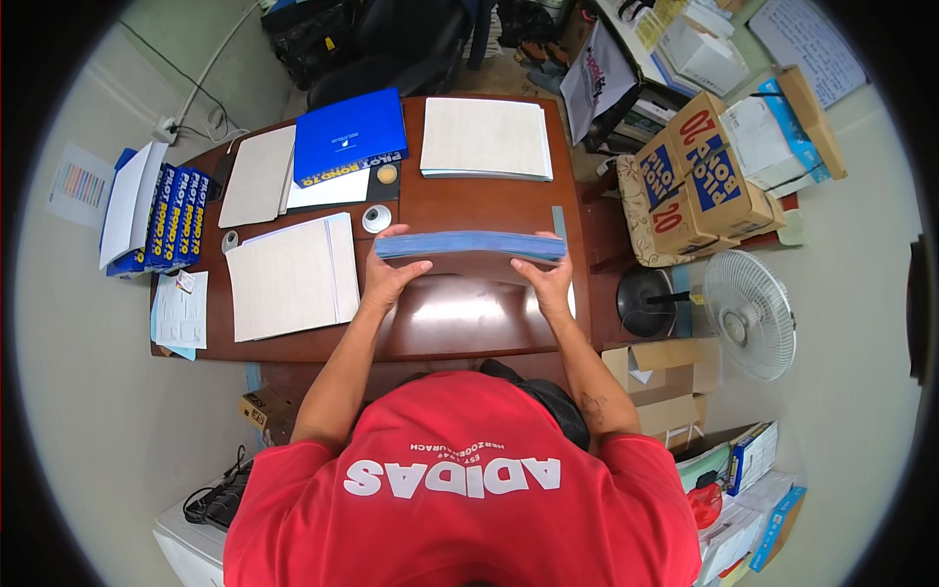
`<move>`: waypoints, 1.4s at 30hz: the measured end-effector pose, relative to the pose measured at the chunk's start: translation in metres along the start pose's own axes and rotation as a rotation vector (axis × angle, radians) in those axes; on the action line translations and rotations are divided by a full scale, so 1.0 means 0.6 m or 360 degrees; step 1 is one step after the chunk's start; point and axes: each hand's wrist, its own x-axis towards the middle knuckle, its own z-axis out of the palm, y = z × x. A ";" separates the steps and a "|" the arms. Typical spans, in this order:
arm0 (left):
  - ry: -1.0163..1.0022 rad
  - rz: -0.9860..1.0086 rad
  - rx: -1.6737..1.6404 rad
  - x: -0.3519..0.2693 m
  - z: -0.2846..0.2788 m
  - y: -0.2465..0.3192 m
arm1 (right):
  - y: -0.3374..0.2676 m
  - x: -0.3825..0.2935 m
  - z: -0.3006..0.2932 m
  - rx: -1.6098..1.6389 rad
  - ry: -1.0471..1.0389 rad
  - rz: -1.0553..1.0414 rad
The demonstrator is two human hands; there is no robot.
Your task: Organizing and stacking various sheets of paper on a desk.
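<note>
A thick stack of blue-edged paper sheets (469,245) stands on edge between my hands over the wooden desk (469,341). My left hand (390,271) grips one end, its thumb on the side facing me. At the other end my right hand (544,275) holds on in the same way, thumb flat against the near face. The stack bends slightly at its middle. Whether its lower edge touches the desk cannot be told. To the left lies a pile of pale sheets (290,282), and beyond my hands is another pile of them (484,138).
A blue Pilot paper ream (352,136) rests at the back left, by more pale sheets (253,180). Several upright reams (176,220) line the left edge. A white round dispenser (377,219) and a ruler (558,221) lie near my hands. An electric fan (748,315) stands right.
</note>
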 end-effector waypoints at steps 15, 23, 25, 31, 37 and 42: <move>-0.0171 -0.0033 0.0211 0.014 -0.017 -0.015 | -0.007 0.001 -0.005 -0.0080 -0.0142 0.0119; -0.0064 -0.0680 -0.0022 0.007 -0.049 -0.031 | -0.031 0.093 0.017 -0.0391 -0.0414 0.0668; -0.0055 -0.0746 -0.0027 -0.006 -0.059 -0.064 | -0.007 0.105 0.039 -0.0723 -0.0287 0.0420; 0.0343 -0.1303 -0.0857 -0.064 -0.070 -0.138 | 0.059 0.052 -0.017 -0.1415 -0.1210 0.1382; 0.0341 -0.1370 -0.1132 -0.101 -0.008 -0.145 | 0.089 -0.085 0.061 0.0369 -0.0507 0.1751; 0.0074 -0.1303 -0.1593 -0.097 -0.040 -0.072 | 0.123 -0.090 0.012 0.0323 -0.0187 0.1330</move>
